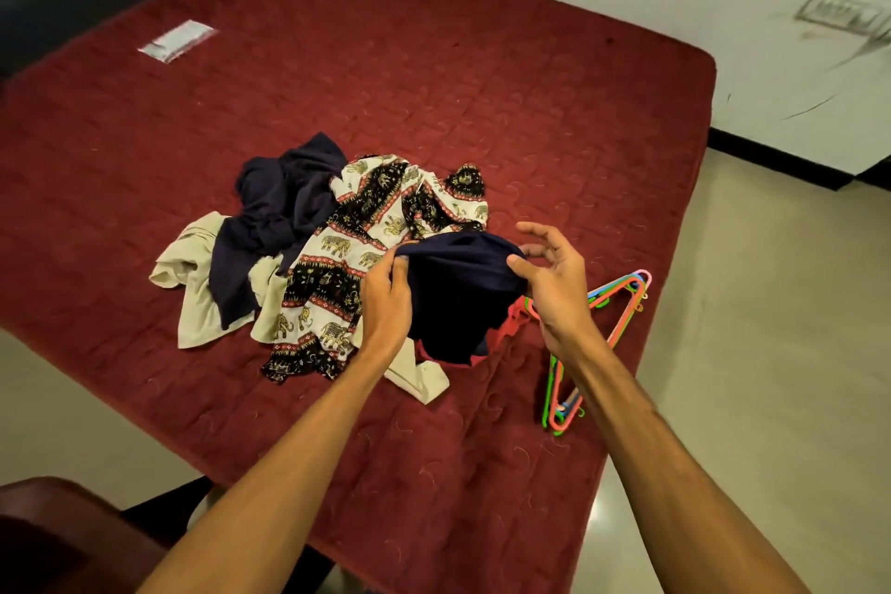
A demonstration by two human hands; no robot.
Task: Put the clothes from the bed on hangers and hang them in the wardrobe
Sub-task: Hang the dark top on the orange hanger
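A dark navy garment (458,294) hangs lifted above the bed between both hands. My left hand (385,299) grips its left edge. My right hand (554,275) pinches its right edge with thumb and a finger, the other fingers spread. Beneath it lies a red garment (506,323). A pile of clothes sits to the left: an elephant-print piece (347,256), another navy piece (275,217) and a beige one (193,285). A bundle of coloured plastic hangers (622,299) lies on the bed right of my right forearm.
The dark red quilted mattress (434,63) fills the middle. A small clear packet (176,40) lies at its far left. Tiled floor (771,328) runs along the right. A dark brown piece of furniture (58,540) is at the bottom left.
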